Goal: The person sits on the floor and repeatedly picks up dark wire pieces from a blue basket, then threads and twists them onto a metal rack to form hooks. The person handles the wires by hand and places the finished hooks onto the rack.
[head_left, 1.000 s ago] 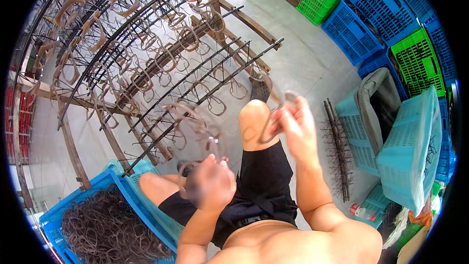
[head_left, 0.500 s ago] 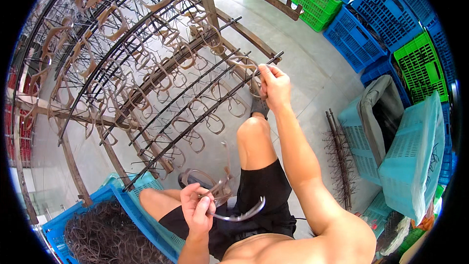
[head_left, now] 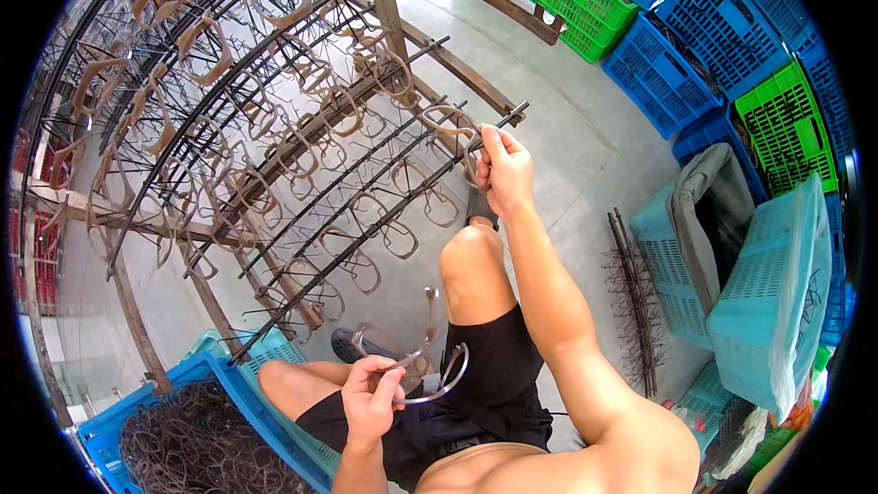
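Seated person, bare knees up, facing a metal rack (head_left: 274,155) of long dark rods hung with brownish eyeglass frames. Right hand (head_left: 502,167) reaches out to the near end of one rod (head_left: 439,178) at the rack's right edge — fingers pinched shut on a frame (head_left: 455,128) right at that rod's tip; whether the frame is already seated on the rod cannot be told. Left hand (head_left: 370,395) sits low over the lap, well below the rack, closed around a small bunch of frames (head_left: 428,373) — a curved rim and a temple arm stick out to the right of the fist. Below and left of the rack, against the left thigh, a blue crate (head_left: 197,382) holds a dark tangle of more frames (head_left: 183,444). Right of the rack, past the right arm, a loose spiked rod bundle (head_left: 633,297) lies on the concrete floor (head_left: 567,155), with pale teal crates (head_left: 768,293) just beyond it. Stacked blue and green crates (head_left: 677,46) line the wall far right of the rack.
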A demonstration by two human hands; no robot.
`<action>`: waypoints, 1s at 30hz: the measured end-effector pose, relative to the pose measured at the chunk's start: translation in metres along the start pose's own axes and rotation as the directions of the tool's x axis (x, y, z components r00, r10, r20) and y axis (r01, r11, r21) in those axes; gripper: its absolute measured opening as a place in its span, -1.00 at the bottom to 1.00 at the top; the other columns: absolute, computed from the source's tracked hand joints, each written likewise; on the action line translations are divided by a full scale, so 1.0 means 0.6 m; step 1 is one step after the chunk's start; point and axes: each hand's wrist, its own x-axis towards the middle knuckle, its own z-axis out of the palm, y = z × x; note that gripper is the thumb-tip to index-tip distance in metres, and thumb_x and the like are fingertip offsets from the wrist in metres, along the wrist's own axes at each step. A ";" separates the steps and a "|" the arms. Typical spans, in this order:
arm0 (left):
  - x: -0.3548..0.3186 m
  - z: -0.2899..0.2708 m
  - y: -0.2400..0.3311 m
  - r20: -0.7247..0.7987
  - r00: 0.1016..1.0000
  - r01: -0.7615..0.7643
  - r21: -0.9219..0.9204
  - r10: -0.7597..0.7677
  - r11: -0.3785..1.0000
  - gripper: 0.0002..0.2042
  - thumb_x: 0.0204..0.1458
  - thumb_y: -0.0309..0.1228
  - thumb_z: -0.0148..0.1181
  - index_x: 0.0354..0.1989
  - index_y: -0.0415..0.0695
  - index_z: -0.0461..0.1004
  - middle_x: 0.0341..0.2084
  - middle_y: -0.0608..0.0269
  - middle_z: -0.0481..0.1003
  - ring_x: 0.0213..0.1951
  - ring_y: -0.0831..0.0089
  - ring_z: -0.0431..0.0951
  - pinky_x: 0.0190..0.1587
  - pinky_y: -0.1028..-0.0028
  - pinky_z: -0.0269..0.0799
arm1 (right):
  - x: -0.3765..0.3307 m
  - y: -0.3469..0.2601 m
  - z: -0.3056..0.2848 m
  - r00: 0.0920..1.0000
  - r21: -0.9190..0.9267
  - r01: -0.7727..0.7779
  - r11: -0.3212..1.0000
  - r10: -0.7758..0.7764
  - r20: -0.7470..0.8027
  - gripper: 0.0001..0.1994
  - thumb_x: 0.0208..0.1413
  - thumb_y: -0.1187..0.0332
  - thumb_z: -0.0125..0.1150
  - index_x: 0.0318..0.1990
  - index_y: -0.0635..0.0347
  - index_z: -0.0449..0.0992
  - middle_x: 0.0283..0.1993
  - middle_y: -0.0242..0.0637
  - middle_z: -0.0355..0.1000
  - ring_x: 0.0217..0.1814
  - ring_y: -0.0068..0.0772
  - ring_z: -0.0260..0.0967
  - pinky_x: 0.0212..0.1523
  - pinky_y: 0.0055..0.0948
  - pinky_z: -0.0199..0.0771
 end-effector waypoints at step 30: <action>0.008 -0.022 0.015 0.008 0.998 0.062 -0.485 -0.066 0.872 -0.80 0.11 -0.28 0.11 -0.21 -0.12 0.44 -0.44 0.25 0.37 -0.65 0.51 0.37 -0.73 0.68 0.28 | -0.018 0.012 0.015 0.970 -0.242 0.220 0.945 -0.186 0.154 -0.79 0.16 0.26 0.12 -0.21 0.22 0.53 -0.56 -0.49 0.29 -0.66 -0.73 0.11 -0.65 -0.63 0.11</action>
